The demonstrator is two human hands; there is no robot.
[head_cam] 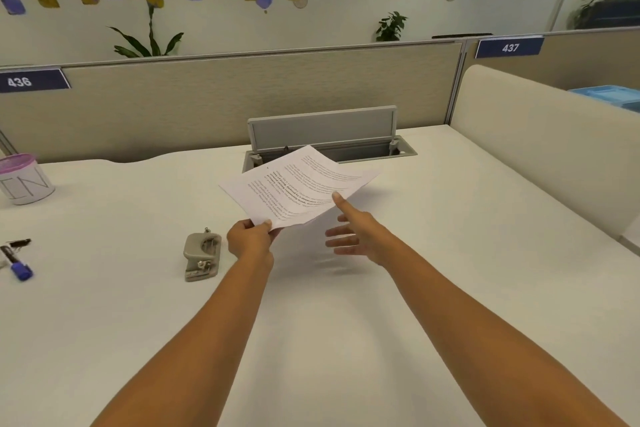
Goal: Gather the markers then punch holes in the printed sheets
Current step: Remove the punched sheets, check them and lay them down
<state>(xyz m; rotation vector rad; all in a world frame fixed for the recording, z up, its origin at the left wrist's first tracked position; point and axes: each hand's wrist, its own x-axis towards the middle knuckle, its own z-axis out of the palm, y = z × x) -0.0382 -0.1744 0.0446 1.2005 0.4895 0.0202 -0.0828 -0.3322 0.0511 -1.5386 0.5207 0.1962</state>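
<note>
Pinched between thumb and fingers of the left hand (250, 240), the near corner of the white printed sheets (298, 185) is held fast; this grip is closed on the paper and the stack is lifted clear of the white desk (346, 340), tilted, with its far corner raised over the grey cable hatch (329, 139) set in the desk. From the grip the sheets fan out forward and to the right, so that most of the paper lies beyond and right of the pinching fingers. The right hand (356, 236) is spread with fingers apart and nothing clasped; its thumb is laid against the right edge of the sheets, while the remaining fingers are stretched beneath and just short of the paper.

Just left of the left-hand grip, the grey metal hole punch (201, 255) is seen resting on the desk, near the wrist but not touching it. Well to the left of that, at the picture's edge, a blue-capped marker (17, 265) is seen lying on the desk, with a small black clip (19, 243) just behind it. Further back on the same side, a white cylindrical cup with a pink rim (24, 178) stands upright, well apart from both hands.
</note>
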